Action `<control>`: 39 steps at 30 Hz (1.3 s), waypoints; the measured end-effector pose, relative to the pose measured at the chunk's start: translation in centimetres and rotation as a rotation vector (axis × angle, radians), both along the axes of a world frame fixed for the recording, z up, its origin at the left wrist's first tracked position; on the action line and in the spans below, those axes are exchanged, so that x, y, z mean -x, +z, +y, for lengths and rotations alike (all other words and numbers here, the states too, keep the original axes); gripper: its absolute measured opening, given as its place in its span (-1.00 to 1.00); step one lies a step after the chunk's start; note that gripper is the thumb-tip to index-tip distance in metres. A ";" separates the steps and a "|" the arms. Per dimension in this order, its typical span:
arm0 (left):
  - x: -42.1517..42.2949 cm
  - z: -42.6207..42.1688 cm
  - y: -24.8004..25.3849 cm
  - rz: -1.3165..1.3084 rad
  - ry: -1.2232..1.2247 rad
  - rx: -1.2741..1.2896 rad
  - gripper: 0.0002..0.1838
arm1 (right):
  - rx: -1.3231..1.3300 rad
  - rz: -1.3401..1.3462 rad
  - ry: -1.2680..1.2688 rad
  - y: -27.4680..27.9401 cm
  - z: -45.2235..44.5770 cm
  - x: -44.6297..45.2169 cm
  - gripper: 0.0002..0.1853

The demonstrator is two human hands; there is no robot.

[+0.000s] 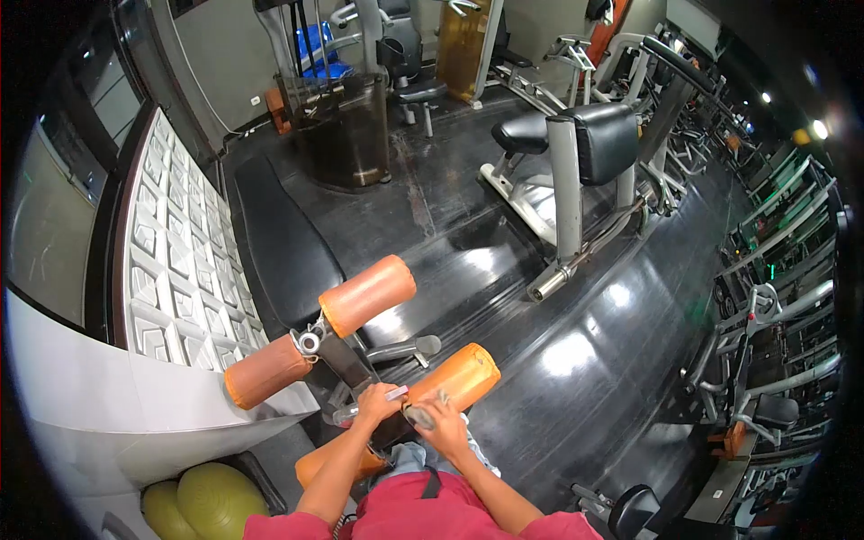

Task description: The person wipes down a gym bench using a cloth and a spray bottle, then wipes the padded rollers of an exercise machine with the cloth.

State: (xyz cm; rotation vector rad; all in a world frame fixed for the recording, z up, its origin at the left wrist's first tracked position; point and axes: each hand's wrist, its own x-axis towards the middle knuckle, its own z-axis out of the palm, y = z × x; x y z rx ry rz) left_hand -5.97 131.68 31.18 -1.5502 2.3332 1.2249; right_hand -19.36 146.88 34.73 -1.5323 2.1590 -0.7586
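My left hand is closed around a clear spray bottle, with a pale pinkish nozzle end showing past the fingers. Close beside it, my right hand grips a greyish cloth, a little blurred, at the inner end of an orange roller pad. That pad belongs to a sit-up bench with a long black cushion. Two more pads, a brighter orange-brown one and a darker one, sit farther up the frame. Another orange pad is partly hidden behind my left forearm.
A white patterned wall panel runs along the bench's left side. Green exercise balls lie at the lower left. A grey machine with a black backrest stands ahead on the dark floor. Several more machines line the right.
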 end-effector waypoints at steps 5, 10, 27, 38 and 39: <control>-0.1 0.2 0.0 0.015 -0.033 0.016 -0.71 | -0.015 -0.002 0.117 0.9 0.0 2.4 -0.49; -0.7 1.5 1.0 0.206 -0.013 0.207 -0.69 | -0.025 0.139 -0.242 2.1 -0.5 9.8 -0.57; -0.1 0.6 0.9 0.201 -0.089 0.118 -0.48 | -0.034 0.112 0.175 -0.2 1.9 2.1 -0.43; 0.5 -0.6 -0.6 0.103 -0.049 0.096 -0.60 | 0.116 0.005 -0.446 0.2 -0.5 8.0 -0.58; 0.6 -0.6 -2.0 0.076 -0.075 0.103 -0.63 | 0.128 0.079 -0.334 1.1 -0.6 6.3 -0.61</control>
